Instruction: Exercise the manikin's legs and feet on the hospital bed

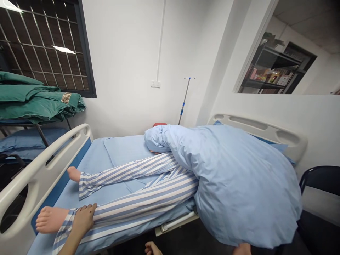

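Note:
A lying figure with smooth, manikin-like feet wears blue-and-white striped trousers. My left hand rests over the nearer lower leg, just above the ankle, its fingers bent round the trouser cloth. Beyond its wrist side is the nearer bare foot; the farther foot lies towards the wall. My right hand shows only in part at the bottom edge, fingers curled, nothing visible in them. A bunched light-blue quilt hides the upper body and hangs over the bed's near side.
The bed has a cream footboard and headboard. A drip stand rises behind it. Green folded bedding is stacked at left, and a black chair stands at right. A skin-coloured shape shows below the quilt.

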